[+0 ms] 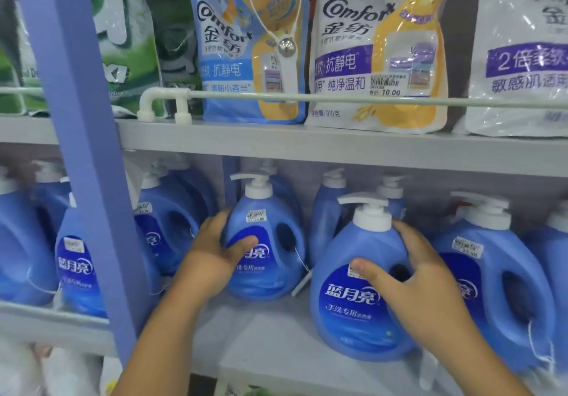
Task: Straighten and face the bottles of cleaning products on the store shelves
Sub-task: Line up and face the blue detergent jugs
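Flanking blue post (92, 162), neighbouring bottles (498, 279)

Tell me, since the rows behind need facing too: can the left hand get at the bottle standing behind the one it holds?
Probably not yet. The left hand grips the front bottle, which stands squarely before the rear bottle; only that one's pump shows above it.

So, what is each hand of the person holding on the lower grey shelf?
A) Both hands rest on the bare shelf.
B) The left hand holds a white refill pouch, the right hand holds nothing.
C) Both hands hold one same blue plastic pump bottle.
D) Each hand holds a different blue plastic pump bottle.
D: the left hand grips the further blue plastic pump bottle, and the right hand grips the nearer blue plastic pump bottle.
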The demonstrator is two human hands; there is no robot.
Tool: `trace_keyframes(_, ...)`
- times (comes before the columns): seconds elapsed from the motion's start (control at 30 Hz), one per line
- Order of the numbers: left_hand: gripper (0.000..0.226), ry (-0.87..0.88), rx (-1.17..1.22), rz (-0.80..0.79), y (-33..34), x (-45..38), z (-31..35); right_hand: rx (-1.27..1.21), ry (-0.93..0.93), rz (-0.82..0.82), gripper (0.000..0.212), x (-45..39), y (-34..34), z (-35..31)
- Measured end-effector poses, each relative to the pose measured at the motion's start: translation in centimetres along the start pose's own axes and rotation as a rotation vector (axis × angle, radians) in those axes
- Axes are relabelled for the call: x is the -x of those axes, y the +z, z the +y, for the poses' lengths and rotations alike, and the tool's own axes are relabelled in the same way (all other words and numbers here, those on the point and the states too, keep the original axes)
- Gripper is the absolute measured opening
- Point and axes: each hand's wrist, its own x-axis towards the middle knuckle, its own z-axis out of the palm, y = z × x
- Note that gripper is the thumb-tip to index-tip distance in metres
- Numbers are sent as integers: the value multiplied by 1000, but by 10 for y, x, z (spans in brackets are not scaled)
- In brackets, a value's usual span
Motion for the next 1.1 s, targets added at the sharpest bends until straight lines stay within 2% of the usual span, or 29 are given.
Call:
trace_keyframes(0.1, 61, -33, -80, -7, 6, -19, -3, 1, -6, 15, 62, 0, 4, -1)
trace_keyframes(0.33, 56, 14, 56, -34, 21, -43, -13, 11, 0, 14, 73, 0, 9, 7)
trace_keyframes(0.43, 57, 9, 95, -27, 23, -50, -23, -45, 35, -70, 86, 5, 16, 10)
trace_keyframes(0.6, 57, 37, 100, -51, 26, -51, -19, -166, 97, -195, 82, 6, 38, 11)
trace_keyframes(0.7, 59, 66, 65, 133, 27, -27, -11, -184, 102, -212, 82, 2, 51, 11)
trace_keyframes(0.77, 53, 64, 269, 215, 25, 3, -6, -200, 92, -215, 80, -3, 64, 8)
trace_keyframes(0.83, 53, 35, 432, 95, 26, 28, -3, -183, 62, -242, 74, -10, 80, 5)
trace_keyframes(0.9, 67, 39, 383, -13, 31, 41, -7, -132, 36, -351, 64, -16, 93, 6)
trace_keyframes(0.93, 76, 56, 315, -14, 32, 43, -10, -98, 32, -394, 56, -20, 96, 5)
trace_keyframes(0.97, 80, 52, 280, 14, 31, 42, -15, -74, 33, -376, 46, -25, 96, 4)
trace_keyframes(1.0, 81, 36, 295, 35, 29, 40, -18, -77, 51, -283, 37, -32, 93, 4)
trace_keyframes(1.07, 79, 17, 334, 55, 22, 34, -27, -93, 79, -6, 20, -55, 78, 1)
trace_keyframes(1.1, 78, 16, 333, 68, 19, 33, -30, -66, 72, 82, 13, -71, 70, -2)
